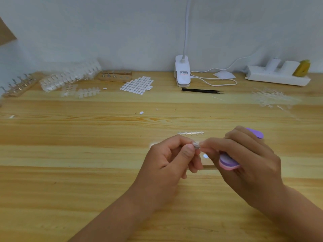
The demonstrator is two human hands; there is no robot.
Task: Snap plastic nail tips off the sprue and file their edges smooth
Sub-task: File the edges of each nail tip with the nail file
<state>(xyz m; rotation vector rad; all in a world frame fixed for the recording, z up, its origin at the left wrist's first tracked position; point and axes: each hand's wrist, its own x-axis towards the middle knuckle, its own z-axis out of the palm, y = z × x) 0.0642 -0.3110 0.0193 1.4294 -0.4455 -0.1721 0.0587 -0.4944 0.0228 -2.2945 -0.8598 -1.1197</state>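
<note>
Pinching a small clear plastic nail tip (pixel 197 146) between thumb and forefinger, a person's left hand (pixel 167 163) holds it just above the pale wooden table (pixel 87 154), near the front centre. The right hand (pixel 248 159) curls round a purple-and-pink foam nail file (pixel 228 163) and brings its fingertips against the same tip.

The risk from here is plain. The piece is tiny, slick and held only at its edges, so a hard stroke or a slackened pinch would likely flick it out across the wood grain, where a see-through sliver would be hard to find. The file sits tucked in the palm, not against the tip, and a hurried regrip could let it drop or scrape a fingertip instead of plastic. Too much pressure might also wear an edge unevenly.

The tip itself looks greyish and translucent, gently curved and very small. Blur hides whether a sprue nub is on it. A stripped white plastic sprue (pixel 190 133) lies on the table just beyond the hands, and a small white oval (pixel 205 156) lies on the table, showing in the gap between the hands.
</note>
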